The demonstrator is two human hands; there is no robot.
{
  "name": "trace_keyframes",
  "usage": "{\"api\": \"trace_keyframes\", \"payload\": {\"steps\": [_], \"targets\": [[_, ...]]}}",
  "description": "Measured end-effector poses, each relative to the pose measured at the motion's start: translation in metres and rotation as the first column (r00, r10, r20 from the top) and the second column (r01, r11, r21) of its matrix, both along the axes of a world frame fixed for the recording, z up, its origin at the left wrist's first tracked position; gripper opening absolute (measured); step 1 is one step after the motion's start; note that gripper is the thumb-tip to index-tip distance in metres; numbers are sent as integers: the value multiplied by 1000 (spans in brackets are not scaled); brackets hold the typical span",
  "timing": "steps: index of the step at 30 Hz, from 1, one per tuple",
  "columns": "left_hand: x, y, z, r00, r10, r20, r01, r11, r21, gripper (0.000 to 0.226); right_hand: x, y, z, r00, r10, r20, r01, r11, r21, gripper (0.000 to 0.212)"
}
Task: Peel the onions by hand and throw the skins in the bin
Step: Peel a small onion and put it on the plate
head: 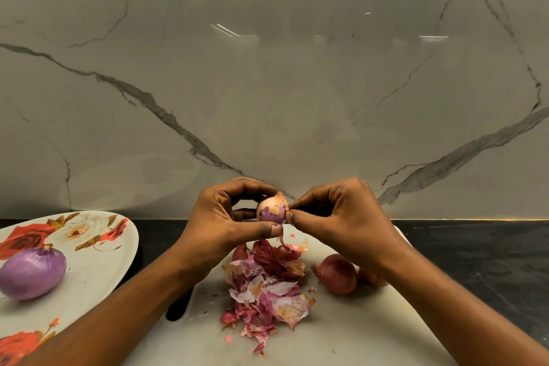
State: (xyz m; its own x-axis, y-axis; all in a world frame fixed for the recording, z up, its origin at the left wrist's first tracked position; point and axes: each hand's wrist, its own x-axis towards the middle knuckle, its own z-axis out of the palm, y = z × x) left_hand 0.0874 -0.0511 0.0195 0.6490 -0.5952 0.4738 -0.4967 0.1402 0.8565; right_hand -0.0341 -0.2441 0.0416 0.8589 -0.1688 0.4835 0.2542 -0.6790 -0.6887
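we hold a small onion up over the cutting board, our left hand curled round it with the thumb under and the fingers over the top. our right hand is brought in close against it, fingertips pinching a flap of skin at the onion's right side. the two hands are together on the one bulb, above the board and not touching it.

below lies a heap of peeled skins, and just to its right an unpeeled onion, with what looks like another half hidden behind our right wrist. one peeled onion sits on the flowered plate at the left. no bin is in view.

as we judge it, the dry skin may tear off in small scraps instead of one sheet, since only an edge is pinched. a hard tug could twist the smooth bulb out of the left hand's grip and drop it onto the heap. loose flakes could also drift off the board onto the dark counter, and gathering so light a pile for the bin risks scattering it.
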Motion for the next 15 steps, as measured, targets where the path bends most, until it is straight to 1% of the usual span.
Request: {"api": "trace_keyframes", "payload": {"steps": [4,8,15], "targets": [[-2,-1,-1,1000,0,30,0,1000,14,51,-1,0,-1,1000,-6,5,6,1000,-25,7],[-2,-1,-1,999,-4,53,3,1000,15,51,-1,2,-2,1000,-7,5,7,999,-52,6],[-3,-1,0,998,-64,18,64,998,-5,50,-1,1,-1,998,-56,11,56,996,-72,9]]}}
